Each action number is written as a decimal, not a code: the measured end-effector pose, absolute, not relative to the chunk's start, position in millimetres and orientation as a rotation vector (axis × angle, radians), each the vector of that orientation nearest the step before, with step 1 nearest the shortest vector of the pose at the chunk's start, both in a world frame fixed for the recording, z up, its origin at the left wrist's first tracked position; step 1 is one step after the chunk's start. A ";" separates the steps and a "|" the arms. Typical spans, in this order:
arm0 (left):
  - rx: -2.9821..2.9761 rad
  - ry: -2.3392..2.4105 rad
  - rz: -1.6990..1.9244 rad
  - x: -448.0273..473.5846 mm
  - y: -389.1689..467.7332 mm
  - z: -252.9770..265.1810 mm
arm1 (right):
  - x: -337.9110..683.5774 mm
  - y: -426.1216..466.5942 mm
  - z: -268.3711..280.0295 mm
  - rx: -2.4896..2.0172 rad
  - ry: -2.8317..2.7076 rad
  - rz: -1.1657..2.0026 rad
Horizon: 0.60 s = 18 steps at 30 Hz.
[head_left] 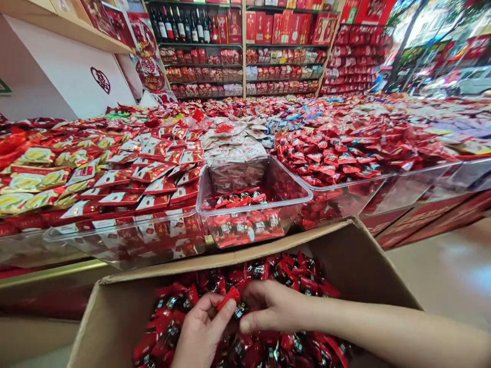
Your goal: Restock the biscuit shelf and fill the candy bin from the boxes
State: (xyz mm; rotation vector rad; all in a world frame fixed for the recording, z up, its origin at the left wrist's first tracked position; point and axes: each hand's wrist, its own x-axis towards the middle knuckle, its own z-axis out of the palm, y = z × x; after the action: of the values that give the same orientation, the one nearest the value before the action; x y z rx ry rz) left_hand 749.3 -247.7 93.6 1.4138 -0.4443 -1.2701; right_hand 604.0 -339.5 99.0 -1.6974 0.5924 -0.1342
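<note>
My left hand (209,323) pinches the red end of a small wrapped candy (230,297) between thumb and fingers. To the right of it is my right hand (270,306), its thumb apart from its curved fingers, close to the black middle of a wrapper. Both hands are inside a cardboard box (362,250) at the front. Loose red-and-black wrapped candies (276,352) fill the box beneath them. The tips of my right fingers are partly hidden among the wrappers.
Beyond the box stands a clear plastic bin (303,194) with a low row of matching candies (241,198). Heaps of red packets (326,153) and white-and-red packets (149,168) flank it. Shelves (244,46) with bottles and red boxes stand behind.
</note>
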 end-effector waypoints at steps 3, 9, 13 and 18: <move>1.377 -0.415 -1.294 742.5 -244.3 97.6 | 612.6 -330.2 99.4 -1.352 0.595 -0.227; 1.391 -0.418 -1.250 744.6 -241.8 107.8 | 610.4 -329.8 107.9 -1.212 0.640 -0.204; 1.400 -0.467 -1.188 742.0 -242.0 108.9 | 609.6 -330.6 105.4 -1.194 0.655 -0.235; 1.449 -0.582 -1.186 747.0 -241.8 103.7 | 609.8 -326.6 108.7 -1.309 0.668 -0.251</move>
State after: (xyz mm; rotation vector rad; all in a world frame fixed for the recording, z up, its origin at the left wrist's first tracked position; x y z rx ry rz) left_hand 747.0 -241.8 103.7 1.4495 -0.5818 -1.1858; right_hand 609.8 -326.6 108.7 -1.3086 0.6684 -0.2512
